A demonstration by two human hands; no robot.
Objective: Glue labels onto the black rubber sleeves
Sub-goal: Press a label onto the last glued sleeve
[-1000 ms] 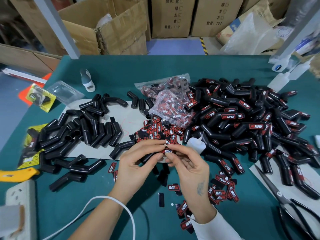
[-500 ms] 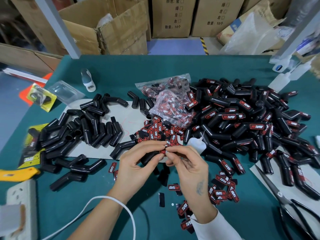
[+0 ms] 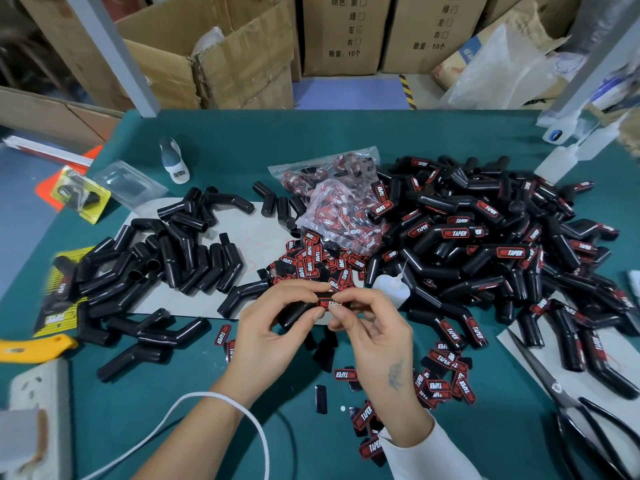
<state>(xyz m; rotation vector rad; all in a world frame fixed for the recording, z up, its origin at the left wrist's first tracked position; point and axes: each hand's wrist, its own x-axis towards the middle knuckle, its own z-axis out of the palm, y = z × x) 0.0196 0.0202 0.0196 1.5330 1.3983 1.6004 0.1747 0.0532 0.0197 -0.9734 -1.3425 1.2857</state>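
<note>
Close together above the bench, both hands work on one black rubber sleeve. The left hand grips the sleeve between curled fingers and thumb. The right hand pinches a red and black label against the sleeve's upper end.

Likely risks, judged from this pose: the label could go on crooked if the sleeve rolls in the left hand's grip, and pressing too briefly might let an edge lift. Wet glue squeezed out at the rim could smear onto the fingertips and foul the next label.

Beyond the right hand stands a small white glue bottle, close enough to knock over. Past it and to the right lies a big heap of labelled sleeves. Beyond the left hand lie unlabelled sleeves on a grey sheet. Loose labels lie just past both hands, with more near the right wrist. The bench is covered in teal cloth. Cardboard boxes stand behind it.
</note>
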